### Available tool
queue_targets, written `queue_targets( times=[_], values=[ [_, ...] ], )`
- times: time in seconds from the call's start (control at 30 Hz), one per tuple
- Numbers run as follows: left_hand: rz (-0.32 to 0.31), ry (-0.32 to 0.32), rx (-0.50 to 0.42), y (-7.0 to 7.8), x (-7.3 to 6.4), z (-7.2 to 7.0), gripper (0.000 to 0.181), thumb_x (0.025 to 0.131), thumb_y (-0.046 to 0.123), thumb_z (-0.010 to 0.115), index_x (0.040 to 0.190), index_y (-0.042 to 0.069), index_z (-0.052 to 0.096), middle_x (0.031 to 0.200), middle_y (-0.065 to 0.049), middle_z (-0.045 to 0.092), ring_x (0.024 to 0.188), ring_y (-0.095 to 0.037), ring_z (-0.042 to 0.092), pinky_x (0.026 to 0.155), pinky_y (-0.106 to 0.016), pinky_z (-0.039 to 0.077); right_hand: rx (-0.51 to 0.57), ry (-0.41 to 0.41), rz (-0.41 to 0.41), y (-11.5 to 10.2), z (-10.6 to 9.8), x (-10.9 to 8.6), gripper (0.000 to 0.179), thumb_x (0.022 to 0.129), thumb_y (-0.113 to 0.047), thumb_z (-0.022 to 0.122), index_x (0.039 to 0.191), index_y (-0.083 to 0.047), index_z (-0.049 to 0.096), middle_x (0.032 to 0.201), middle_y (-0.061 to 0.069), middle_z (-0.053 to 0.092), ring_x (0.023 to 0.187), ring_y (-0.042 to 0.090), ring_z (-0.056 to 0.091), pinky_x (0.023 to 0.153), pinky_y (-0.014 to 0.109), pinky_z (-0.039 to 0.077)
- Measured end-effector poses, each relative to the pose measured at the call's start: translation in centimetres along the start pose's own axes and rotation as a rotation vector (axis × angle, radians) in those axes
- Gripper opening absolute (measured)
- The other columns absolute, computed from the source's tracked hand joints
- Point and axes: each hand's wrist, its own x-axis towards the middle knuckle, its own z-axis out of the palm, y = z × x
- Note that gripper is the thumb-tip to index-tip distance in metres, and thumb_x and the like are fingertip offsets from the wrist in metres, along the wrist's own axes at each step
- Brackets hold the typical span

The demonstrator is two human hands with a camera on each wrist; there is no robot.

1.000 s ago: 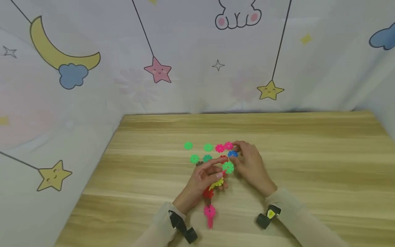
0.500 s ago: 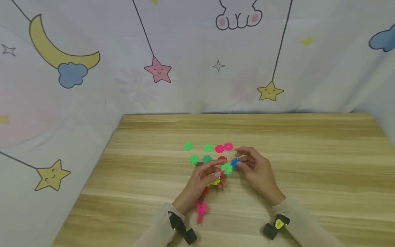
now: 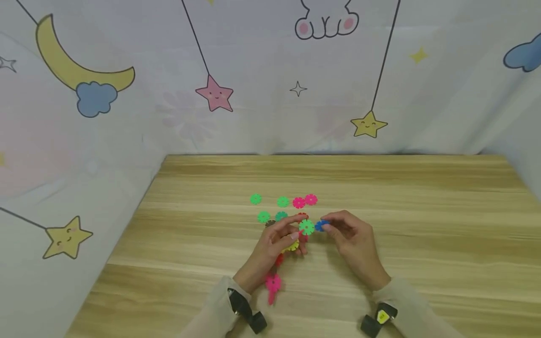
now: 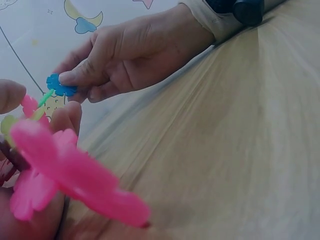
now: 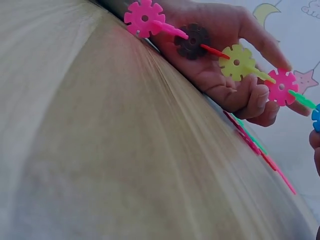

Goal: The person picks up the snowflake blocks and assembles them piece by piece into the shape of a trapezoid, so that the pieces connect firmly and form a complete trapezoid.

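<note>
My left hand pinches a chain of slotted plastic snowflake discs between thumb and fingers. Pink, dark brown, red, yellow and green discs are slotted edge to edge in it. Its pink tail hangs below the palm, large in the left wrist view. A green disc forms the far end, beyond the left fingertips. Thumb and fingers of my right hand pinch a blue disc right beside that green one. Their edges meet in the wrist views; whether the slots interlock I cannot tell.
Loose discs lie on the wooden table behind the left hand: green, teal and pink among them. A red and a brown one are partly covered by the fingers. A printed cloth hangs at the back.
The right hand has brought the blue disc down and nearer from beside the pink discs to the chain's green end. The blue disc has tilted flatter. The chain's tail has swung left.
</note>
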Motion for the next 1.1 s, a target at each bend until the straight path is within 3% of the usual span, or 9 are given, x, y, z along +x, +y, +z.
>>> queue_targets(
  times=[0.3, 0.43, 0.63, 0.77, 0.93, 1.03, 1.1],
  values=[
    [-0.028, 0.034, -0.016, 0.15, -0.24, 0.15, 0.05, 0.106, 0.012, 0.065, 0.155, 0.007, 0.056, 0.102, 0.002, 0.072, 0.091, -0.008, 0.075, 0.092, -0.022, 0.059, 0.006, 0.008, -0.046, 0.02, 0.05, -0.05, 0.019, 0.089, 0.013, 0.079, 0.101, -0.002, 0.078, 0.1, 0.012, 0.08, 0.092, 0.003, 0.076, 0.084, 0.021, 0.064],
    [-0.031, 0.03, -0.014, 0.05, -0.45, 0.1, 0.051, 0.103, 0.012, 0.07, 0.153, 0.007, 0.059, 0.1, 0.004, 0.07, 0.087, -0.004, 0.071, 0.082, -0.018, 0.058, 0.022, 0.009, -0.072, 0.14, -0.06, 0.03, 0.017, 0.084, 0.02, 0.079, 0.092, 0.005, 0.077, 0.097, 0.015, 0.08, 0.093, 0.003, 0.076, 0.083, 0.021, 0.064],
    [-0.053, 0.013, 0.033, 0.06, -0.67, 0.02, 0.05, 0.102, 0.007, 0.072, 0.15, 0.01, 0.063, 0.098, 0.005, 0.066, 0.078, -0.001, 0.064, 0.071, -0.015, 0.052, 0.065, -0.028, -0.077, 0.54, -0.26, 0.03, 0.002, 0.091, 0.008, 0.079, 0.09, 0.009, 0.077, 0.096, 0.015, 0.08, 0.091, 0.013, 0.077, 0.081, 0.023, 0.064],
    [-0.049, 0.011, 0.035, -0.12, -0.69, -0.12, 0.049, 0.102, 0.009, 0.071, 0.15, 0.009, 0.062, 0.099, 0.003, 0.066, 0.081, -0.003, 0.066, 0.074, -0.016, 0.055, 0.069, -0.031, -0.062, 0.63, -0.1, 0.04, 0.003, 0.09, 0.01, 0.079, 0.09, 0.007, 0.078, 0.096, 0.016, 0.08, 0.093, 0.011, 0.077, 0.083, 0.022, 0.064],
    [-0.073, 0.022, 0.05, -0.04, -0.54, 0.03, 0.048, 0.103, 0.015, 0.071, 0.151, 0.016, 0.063, 0.1, 0.002, 0.067, 0.084, -0.005, 0.071, 0.08, -0.018, 0.058, 0.07, -0.016, -0.062, 0.78, 0.05, 0.23, 0.013, 0.086, 0.018, 0.078, 0.091, 0.006, 0.078, 0.098, -0.001, 0.081, 0.092, 0.003, 0.076, 0.081, 0.019, 0.063],
    [-0.088, 0.024, 0.072, 0.01, -0.49, 0.11, 0.049, 0.103, 0.016, 0.071, 0.151, 0.02, 0.063, 0.104, 0.001, 0.065, 0.084, -0.005, 0.066, 0.077, -0.017, 0.055, 0.063, -0.035, -0.034, 0.66, 0.03, 0.28, 0.016, 0.089, 0.015, 0.077, 0.096, 0.001, 0.079, 0.101, -0.007, 0.081, 0.091, 0.003, 0.076, 0.081, 0.019, 0.063],
    [-0.099, 0.024, 0.077, 0.05, -0.5, 0.14, 0.049, 0.103, 0.016, 0.071, 0.151, 0.02, 0.063, 0.106, 0.0, 0.064, 0.085, -0.005, 0.064, 0.076, -0.017, 0.053, 0.054, -0.046, -0.022, 0.53, -0.03, 0.24, 0.015, 0.093, 0.011, 0.075, 0.101, -0.001, 0.079, 0.103, -0.002, 0.08, 0.091, 0.006, 0.076, 0.081, 0.02, 0.063]
  ],
)
